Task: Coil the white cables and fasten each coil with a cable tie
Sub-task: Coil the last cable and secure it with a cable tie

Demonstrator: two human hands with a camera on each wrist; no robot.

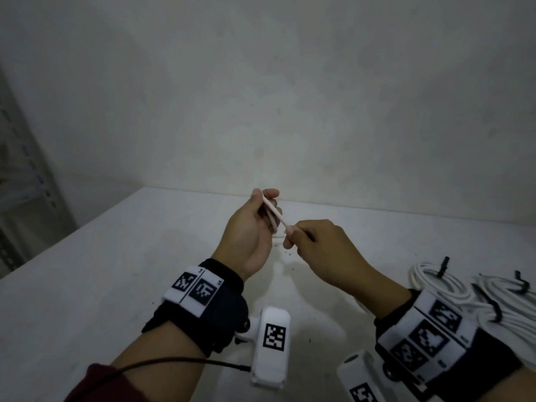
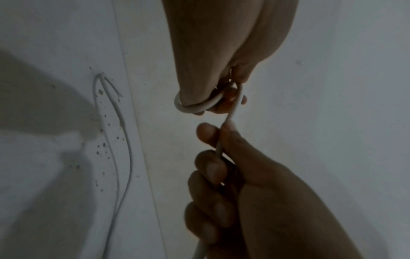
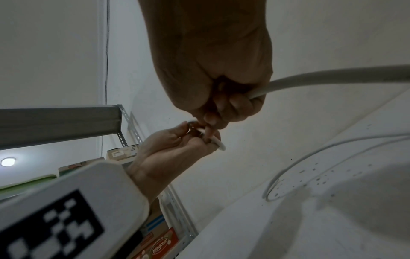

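At nine o'clock in the head view we see a metal shelf rack [image 1: 27, 181] against the wall, blurred; the right wrist view shows cardboard boxes [image 3: 155, 234] on it. Moving right, our left hand [image 1: 251, 233] is raised above the white bench [image 1: 101, 271], near the centre, with its fingers curled round a small loop of the white cable [image 1: 274, 214] — the left wrist view shows that loop [image 2: 195, 106] wrapped about the fingertips. A short, taut stretch of cable runs from there toward four o'clock into our right hand [image 1: 322, 248], which pinches it between thumb and curled fingers; the two hands sit just beside each other, both clear of the bench top. From the right hand the cable passes on through the palm and out of the fist, as the right wrist view shows. More of it lies slack on the bench [image 2: 124, 140] below the hands, among small dark specks. Both wrists carry black bands with printed markers and white camera units. At four o'clock, on the bench near our right forearm, lie finished white coils [image 1: 452, 288] — each bound with a black cable tie [image 1: 493, 307], the coils touching one another.
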